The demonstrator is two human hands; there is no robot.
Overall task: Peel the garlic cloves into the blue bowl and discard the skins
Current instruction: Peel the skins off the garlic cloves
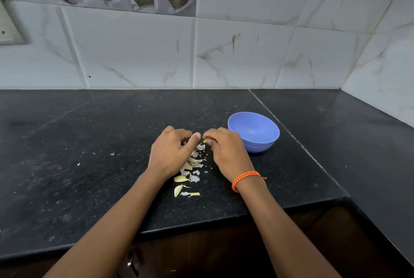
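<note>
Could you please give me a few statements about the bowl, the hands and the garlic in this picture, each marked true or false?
1. The blue bowl stands right of both hands. True.
2. The bowl is full of peeled cloves. False: none show in the part of its inside that is visible.
3. Skins and garlic cloves lie on the black counter. True.
4. An orange band circles the left wrist. False: the right wrist.
5. The left hand rests inside the bowl. False: it is beside the right hand, above the skins.
</note>
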